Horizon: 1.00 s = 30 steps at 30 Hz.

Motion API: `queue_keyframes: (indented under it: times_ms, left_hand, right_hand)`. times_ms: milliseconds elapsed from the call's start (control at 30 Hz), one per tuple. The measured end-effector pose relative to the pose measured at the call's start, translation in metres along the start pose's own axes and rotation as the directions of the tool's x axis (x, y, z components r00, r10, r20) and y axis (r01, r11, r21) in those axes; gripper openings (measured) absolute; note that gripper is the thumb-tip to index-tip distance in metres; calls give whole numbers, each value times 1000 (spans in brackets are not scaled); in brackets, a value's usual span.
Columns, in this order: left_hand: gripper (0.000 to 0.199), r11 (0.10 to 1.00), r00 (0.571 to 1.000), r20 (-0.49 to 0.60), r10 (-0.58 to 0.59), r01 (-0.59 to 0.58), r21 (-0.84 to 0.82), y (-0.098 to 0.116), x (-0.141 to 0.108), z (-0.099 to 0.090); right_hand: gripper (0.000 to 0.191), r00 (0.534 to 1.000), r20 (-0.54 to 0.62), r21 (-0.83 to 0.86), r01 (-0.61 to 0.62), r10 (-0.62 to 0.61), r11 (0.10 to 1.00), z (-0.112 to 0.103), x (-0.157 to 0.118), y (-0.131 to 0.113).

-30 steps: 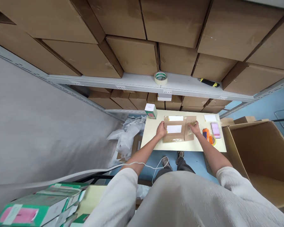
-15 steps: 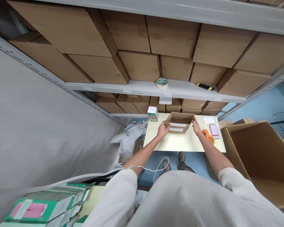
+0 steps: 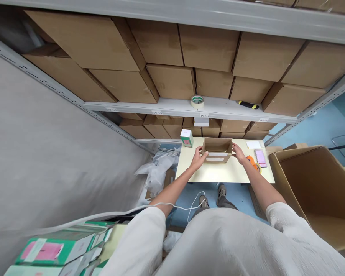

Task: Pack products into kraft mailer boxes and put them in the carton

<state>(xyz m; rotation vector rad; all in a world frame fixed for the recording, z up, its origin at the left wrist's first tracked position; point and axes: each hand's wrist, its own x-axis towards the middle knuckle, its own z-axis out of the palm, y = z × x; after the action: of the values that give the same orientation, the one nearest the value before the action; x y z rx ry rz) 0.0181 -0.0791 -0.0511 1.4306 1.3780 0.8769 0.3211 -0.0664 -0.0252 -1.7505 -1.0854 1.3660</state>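
Observation:
A small open-topped cardboard box (image 3: pixel 216 158) with white strips on its front sits between my hands over the pale table (image 3: pixel 207 174). My left hand (image 3: pixel 199 158) grips its left end, thumb on the front and fingers at the side. Against the right end, the fingers of my right hand (image 3: pixel 239 153) press from outside. Left of the box stands a green-and-white carton (image 3: pixel 186 138). Near my right forearm lie an orange tape dispenser (image 3: pixel 251 161) with a yellow tape roll, a phone-like purple item (image 3: pixel 260 158) and a white card (image 3: pixel 253 145).
Shelves (image 3: pixel 172 106) packed with cardboard boxes rise behind the table, holding a tape roll (image 3: pixel 197 101) and a utility knife (image 3: pixel 247 105). A large open carton (image 3: pixel 316 184) stands right. Green cartons (image 3: pixel 43 251), a white cable (image 3: pixel 115 211) and plastic wrapping (image 3: pixel 155 174) are left.
The small box has tilted and turned a little, its opening now squarer to me. My right hand's fingers have shifted along its right end. The view has moved slightly.

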Motion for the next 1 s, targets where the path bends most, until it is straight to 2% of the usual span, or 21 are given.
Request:
queue_keyframes:
  times_ms: [100, 200, 333, 500, 667, 767, 867, 1000]
  left_hand:
    - [40, 998, 998, 0, -55, 55, -6, 1, 0, -1]
    - [38, 997, 997, 14, -71, 71, -9, 4, 2, -1]
    - [46, 998, 997, 44, -59, 60, -34, 6, 3, -2]
    - [62, 999, 992, 122, -31, 33, -8, 8, 3, -4]
    - [71, 999, 983, 175, -46, 40, 36, 6, 5, 1]
    - [72, 996, 983, 159, -87, 81, 46, 4, 5, 5]
    - [65, 993, 988, 109, -108, 102, 54, 1, 4, 8]
    - [51, 996, 994, 82, -72, 67, 60, -2, 6, 8]
  right_hand:
    - [58, 1000, 4, 12, -5, 5, 1000, -1, -1, 2]
    - [58, 1000, 15, 21, -6, 5, 1000, -2, -2, 3]
    - [57, 1000, 0, -19, -18, 18, 1000, -1, 1, 3]
    - [55, 998, -34, 60, -42, 44, 997, 0, 10, 5]
    - [71, 1000, -13, 44, 1, -1, 999, -2, 19, 10]
    - [83, 1000, 0, 34, -3, 3, 999, -4, 23, 13]
    - [96, 1000, 23, 6, 19, -19, 1000, -7, 27, 17]
    - [103, 996, 53, -30, 77, -75, 997, -9, 30, 21]
